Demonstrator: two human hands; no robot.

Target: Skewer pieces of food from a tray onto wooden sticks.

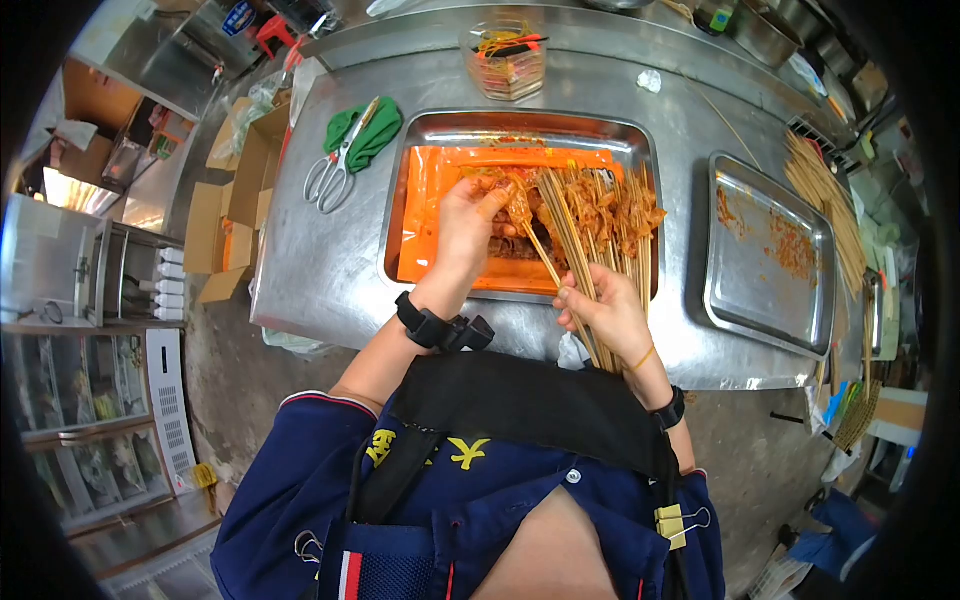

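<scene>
The right hand [612, 312] is closed around a fanned bundle of bamboo skewers [588, 240] loaded with reddish marinated meat, gripping the bare sticks at the near rim of a steel tray [520, 122] so that the meat ends spread out over the tray's far right part. The left hand [470, 222] reaches into the same tray from the near side, its fingers pinched together on a piece of meat [512, 200] at the tip of one skewer, just beside the bundle. The tray is lined with orange plastic film [435, 215], bare on its left half. This tray sits in the middle of a stainless counter [330, 250]. To its left lie scissors [335, 170] resting partly on a green cloth [372, 130]. To the right, apart from the first tray, is a second steel tray [770, 255] smeared with red marinade, and beyond it a loose heap of unused skewers [825, 195]. At the far edge of the counter stands a clear plastic tub [505, 58]. Cardboard boxes [235, 190] sit on the floor past the counter's left end
</scene>
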